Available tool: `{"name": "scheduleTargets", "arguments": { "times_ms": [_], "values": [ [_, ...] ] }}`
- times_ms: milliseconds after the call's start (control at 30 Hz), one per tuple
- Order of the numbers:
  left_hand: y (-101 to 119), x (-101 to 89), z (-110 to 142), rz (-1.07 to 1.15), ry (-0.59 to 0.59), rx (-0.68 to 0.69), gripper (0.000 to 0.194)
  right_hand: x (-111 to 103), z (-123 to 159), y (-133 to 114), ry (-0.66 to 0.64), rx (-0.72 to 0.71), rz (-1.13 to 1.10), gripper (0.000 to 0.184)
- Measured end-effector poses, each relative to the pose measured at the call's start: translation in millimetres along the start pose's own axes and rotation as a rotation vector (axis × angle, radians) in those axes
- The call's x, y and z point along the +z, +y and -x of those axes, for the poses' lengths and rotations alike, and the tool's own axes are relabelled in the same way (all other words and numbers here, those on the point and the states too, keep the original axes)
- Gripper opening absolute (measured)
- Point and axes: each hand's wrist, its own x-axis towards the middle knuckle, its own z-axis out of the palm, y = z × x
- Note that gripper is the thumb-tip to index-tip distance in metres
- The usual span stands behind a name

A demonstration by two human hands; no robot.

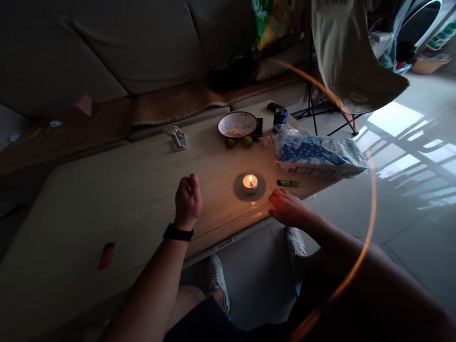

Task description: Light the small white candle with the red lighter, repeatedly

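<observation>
A lit tealight candle [250,183] stands on the table, inside a round dark shadow. To its left, my left hand [188,202] is raised over the tabletop, closed with the thumb on top; whatever it may hold is hidden. My right hand [288,207] rests at the table's near edge to the right of the candle, fingers stretched out and nothing seen in them. Just beyond its fingertips lie a green lighter [288,183] and a thin pale stick [269,183]. A red lighter [106,255] lies far to the left.
Farther back on the table [117,190] are a red-rimmed bowl [228,124] with food scraps, two green fruits [247,141], a blue can [280,118], a blue-and-white plastic package [317,153] and a pale holder [177,139]. A sofa [142,42] and folding chair [352,57] stand behind.
</observation>
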Motion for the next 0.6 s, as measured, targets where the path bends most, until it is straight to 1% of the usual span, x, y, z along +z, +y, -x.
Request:
{"name": "scheduleTargets", "arguments": {
  "times_ms": [200,400,600],
  "values": [
    [1.2,2.0,0.2,-0.005,-0.031,-0.009,0.036,-0.5,-0.2,-0.5,-0.017,0.003,-0.029,0.023],
    [5.3,1.1,2.0,-0.019,-0.060,0.028,0.034,3.5,-0.5,0.3,0.000,0.015,-0.047,0.023],
    [4.0,2.3,6.0,-0.021,-0.113,0.031,0.034,2.5,-0.7,0.7,-0.023,0.006,-0.067,0.018]
  ]
}}
